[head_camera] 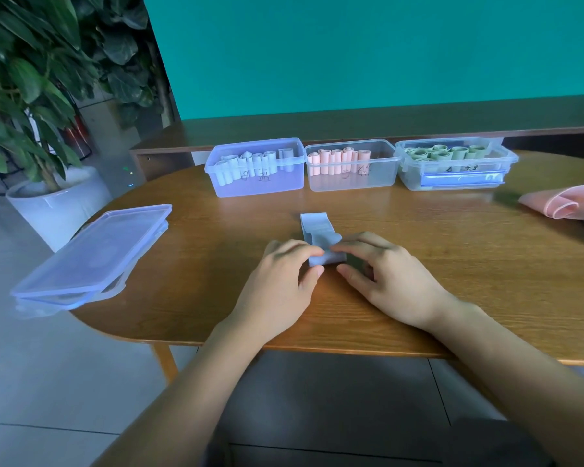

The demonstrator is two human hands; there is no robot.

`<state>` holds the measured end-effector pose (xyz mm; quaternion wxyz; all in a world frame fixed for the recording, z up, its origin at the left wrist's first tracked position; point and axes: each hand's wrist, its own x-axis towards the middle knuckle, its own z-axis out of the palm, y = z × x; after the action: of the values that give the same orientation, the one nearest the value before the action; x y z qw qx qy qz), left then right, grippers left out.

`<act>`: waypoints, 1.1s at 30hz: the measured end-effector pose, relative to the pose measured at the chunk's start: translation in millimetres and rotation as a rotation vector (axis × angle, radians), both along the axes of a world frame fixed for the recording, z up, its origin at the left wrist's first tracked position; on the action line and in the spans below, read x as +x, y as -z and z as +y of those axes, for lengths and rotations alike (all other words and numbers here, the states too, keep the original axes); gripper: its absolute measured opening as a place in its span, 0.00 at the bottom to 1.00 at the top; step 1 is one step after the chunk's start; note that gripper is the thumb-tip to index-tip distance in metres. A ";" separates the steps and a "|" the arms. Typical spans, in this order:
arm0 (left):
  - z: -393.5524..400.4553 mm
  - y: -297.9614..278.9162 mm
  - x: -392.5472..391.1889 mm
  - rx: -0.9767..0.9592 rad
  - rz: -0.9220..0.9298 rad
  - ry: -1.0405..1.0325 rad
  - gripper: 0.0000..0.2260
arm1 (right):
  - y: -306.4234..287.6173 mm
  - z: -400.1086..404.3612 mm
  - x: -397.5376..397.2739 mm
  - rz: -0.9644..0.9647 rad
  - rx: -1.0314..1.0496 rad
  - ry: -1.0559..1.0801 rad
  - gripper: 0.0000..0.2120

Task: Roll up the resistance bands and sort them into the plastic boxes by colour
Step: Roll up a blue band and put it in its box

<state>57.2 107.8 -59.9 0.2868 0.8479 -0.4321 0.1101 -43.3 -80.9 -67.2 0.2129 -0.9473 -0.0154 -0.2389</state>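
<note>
Both hands working mid-table on the round wooden table: left hand and right hand are each pinching the rolled near end of a pale blue flat resistance band, its loose tail lying toward the three clear plastic boxes holding blue, pink and green rolls

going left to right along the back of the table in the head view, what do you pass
box of blue rolls → box of pink rolls → box of green rolls → loose pink band
</note>
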 end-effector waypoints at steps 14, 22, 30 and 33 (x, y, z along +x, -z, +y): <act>-7.5 2.3 9.7 0.019 -0.059 0.001 0.12 | -0.5 -5.3 13.4 0.050 -0.054 0.047 0.17; -13.5 2.9 16.9 0.005 -0.093 -0.008 0.14 | 0.7 -10.7 22.3 0.054 -0.062 0.049 0.17; -15.2 2.5 18.8 0.004 -0.104 0.007 0.12 | -4.8 -15.8 31.9 0.073 -0.055 0.047 0.16; -15.9 3.0 20.8 0.006 -0.114 0.012 0.11 | -5.3 -22.9 40.8 0.039 0.008 -0.001 0.17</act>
<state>77.9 92.0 -62.9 0.2599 0.8385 -0.4531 0.1552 -2.5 -103.8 -61.9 0.2169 -0.9509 -0.0106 -0.2205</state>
